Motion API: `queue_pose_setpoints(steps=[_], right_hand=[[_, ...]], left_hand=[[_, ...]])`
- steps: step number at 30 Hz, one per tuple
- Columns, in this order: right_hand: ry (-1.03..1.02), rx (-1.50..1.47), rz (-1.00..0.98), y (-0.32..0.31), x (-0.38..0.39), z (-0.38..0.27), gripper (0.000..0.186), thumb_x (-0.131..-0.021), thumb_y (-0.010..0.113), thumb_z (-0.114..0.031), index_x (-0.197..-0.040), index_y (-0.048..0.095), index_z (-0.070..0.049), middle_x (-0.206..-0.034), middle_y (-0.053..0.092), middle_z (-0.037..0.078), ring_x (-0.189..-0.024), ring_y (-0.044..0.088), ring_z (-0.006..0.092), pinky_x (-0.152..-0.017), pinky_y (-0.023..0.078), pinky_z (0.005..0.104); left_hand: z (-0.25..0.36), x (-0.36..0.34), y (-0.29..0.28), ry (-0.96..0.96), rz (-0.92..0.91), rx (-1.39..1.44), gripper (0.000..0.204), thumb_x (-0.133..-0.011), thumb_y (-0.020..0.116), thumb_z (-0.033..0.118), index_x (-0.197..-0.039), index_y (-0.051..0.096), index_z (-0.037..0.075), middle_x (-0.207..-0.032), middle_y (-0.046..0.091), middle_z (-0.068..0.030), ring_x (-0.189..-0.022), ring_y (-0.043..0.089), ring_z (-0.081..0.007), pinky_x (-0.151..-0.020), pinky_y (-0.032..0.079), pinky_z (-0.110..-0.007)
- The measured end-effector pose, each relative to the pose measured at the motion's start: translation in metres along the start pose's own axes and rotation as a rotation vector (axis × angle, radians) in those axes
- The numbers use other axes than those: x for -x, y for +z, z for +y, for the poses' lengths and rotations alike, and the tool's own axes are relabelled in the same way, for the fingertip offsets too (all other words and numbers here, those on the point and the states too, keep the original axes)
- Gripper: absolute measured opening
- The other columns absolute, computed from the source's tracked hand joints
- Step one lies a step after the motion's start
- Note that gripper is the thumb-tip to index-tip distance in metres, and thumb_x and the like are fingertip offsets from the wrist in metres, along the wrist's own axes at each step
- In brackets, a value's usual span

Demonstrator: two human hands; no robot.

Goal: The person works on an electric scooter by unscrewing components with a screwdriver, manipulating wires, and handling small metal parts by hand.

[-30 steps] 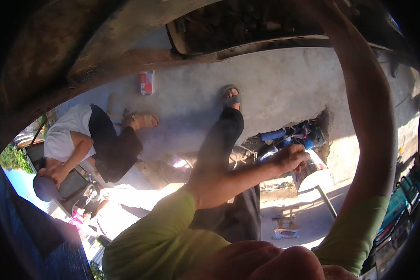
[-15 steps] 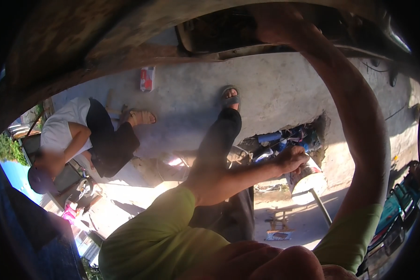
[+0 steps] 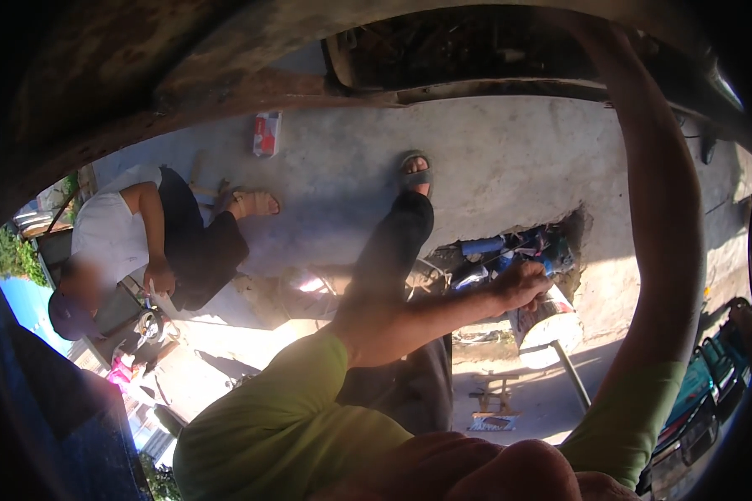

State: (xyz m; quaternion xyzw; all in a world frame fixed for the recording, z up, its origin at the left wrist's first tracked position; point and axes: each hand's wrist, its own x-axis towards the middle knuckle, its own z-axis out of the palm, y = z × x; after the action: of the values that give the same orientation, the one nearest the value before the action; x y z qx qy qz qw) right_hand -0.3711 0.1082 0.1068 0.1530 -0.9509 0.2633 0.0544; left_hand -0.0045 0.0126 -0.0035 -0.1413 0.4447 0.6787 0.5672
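My left hand (image 3: pixel 522 285) is closed at the end of my bent arm, above a pale cylindrical container (image 3: pixel 547 334). What it holds, if anything, I cannot make out. My right arm reaches up to a rusty, dark metal structure (image 3: pixel 226 58) overhead with a long shadowed opening (image 3: pixel 451 54). My right hand (image 3: pixel 581 29) is in shadow at the right part of that opening, its fingers hidden.
Another person (image 3: pixel 117 225) in a white top, cap and dark trousers crouches at the left. A red-and-white box (image 3: pixel 266 135) lies on the concrete floor (image 3: pixel 334 142). A broken hollow (image 3: pixel 518 242) holds assorted items. A wooden stool (image 3: pixel 497 392) and teal objects (image 3: pixel 702 376) are at lower right.
My right hand moved left along the opening, then back to the right. The other person's hand came down from the face toward the knees. My left hand has barely moved.
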Motion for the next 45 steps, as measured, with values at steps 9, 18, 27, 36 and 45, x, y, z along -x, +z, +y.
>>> queue_pose_setpoints(steps=[9,18,27,36,45], right_hand=[[-0.006,0.017,-0.028,-0.008,0.009,-0.009,0.049,-0.092,0.065,-0.022,-0.139,0.056,-0.01,-0.132,0.063,0.013,-0.114,0.061,0.0314,-0.099,0.05,0.0392],[-0.241,0.048,-0.143,0.036,0.013,-0.099,0.048,-0.092,0.065,-0.023,-0.138,0.057,-0.01,-0.13,0.063,0.013,-0.113,0.061,0.0313,-0.098,0.05,0.0392],[-0.278,0.015,-0.141,0.077,-0.006,-0.115,0.047,-0.092,0.065,-0.024,-0.137,0.057,-0.01,-0.129,0.064,0.013,-0.112,0.061,0.0312,-0.097,0.05,0.0393],[-0.087,-0.019,0.002,0.032,-0.021,-0.03,0.046,-0.092,0.065,-0.025,-0.136,0.058,-0.01,-0.128,0.064,0.013,-0.111,0.061,0.0311,-0.096,0.05,0.0394],[0.009,0.004,0.093,0.019,-0.015,0.016,0.045,-0.093,0.065,-0.026,-0.135,0.059,-0.01,-0.126,0.064,0.013,-0.109,0.062,0.031,-0.095,0.05,0.0395]], left_hand=[[0.001,0.0,0.005,-0.025,-0.004,0.009,0.022,-0.098,0.063,0.027,-0.088,0.061,0.007,-0.081,0.068,-0.006,-0.062,0.064,-0.0123,-0.06,0.053,-0.028],[-0.005,-0.01,0.003,-0.035,0.008,0.006,0.025,-0.097,0.063,0.028,-0.084,0.059,0.008,-0.079,0.068,-0.0059,-0.059,0.062,-0.0117,-0.058,0.052,-0.028],[0.004,-0.007,0.0,-0.045,0.019,0.001,0.026,-0.097,0.062,0.03,-0.083,0.058,0.008,-0.08,0.068,-0.0061,-0.059,0.063,-0.0121,-0.058,0.052,-0.028],[-0.001,0.0,-0.013,-0.019,0.05,0.061,0.026,-0.098,0.063,0.028,-0.083,0.059,0.007,-0.08,0.068,-0.0061,-0.059,0.064,-0.012,-0.058,0.052,-0.027],[0.001,-0.002,-0.007,-0.015,0.013,0.076,0.026,-0.097,0.064,0.027,-0.082,0.059,0.007,-0.079,0.068,-0.0058,-0.058,0.063,-0.0121,-0.057,0.052,-0.027]])
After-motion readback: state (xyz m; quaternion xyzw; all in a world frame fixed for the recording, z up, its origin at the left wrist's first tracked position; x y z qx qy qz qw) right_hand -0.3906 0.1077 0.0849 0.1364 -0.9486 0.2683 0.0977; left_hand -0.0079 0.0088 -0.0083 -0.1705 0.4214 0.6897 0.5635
